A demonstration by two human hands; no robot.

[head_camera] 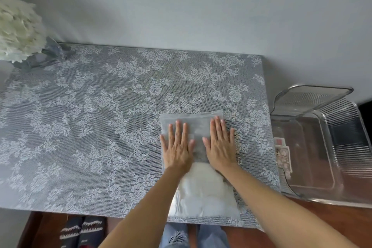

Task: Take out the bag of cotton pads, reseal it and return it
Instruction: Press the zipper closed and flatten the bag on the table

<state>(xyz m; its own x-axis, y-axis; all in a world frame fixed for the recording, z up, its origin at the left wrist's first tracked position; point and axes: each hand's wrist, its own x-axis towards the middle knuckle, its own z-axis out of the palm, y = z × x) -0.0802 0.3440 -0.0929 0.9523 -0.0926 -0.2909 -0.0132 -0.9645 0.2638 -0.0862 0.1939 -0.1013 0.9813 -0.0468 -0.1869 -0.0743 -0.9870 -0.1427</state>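
The bag of cotton pads [203, 187] is lying flat on the lace tablecloth [100, 106], just left of the clear bin [322, 147]. The left hand [177, 147] and right hand [219, 145] are pressing on its upper half, palms open, grasping nothing (probably squeezing out air). Resealing seems underway; next, fingers should be running along the closure strip near the bag's far edge.

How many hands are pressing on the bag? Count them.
2. The left hand and the right hand lie flat, side by side, on the bag's far half.
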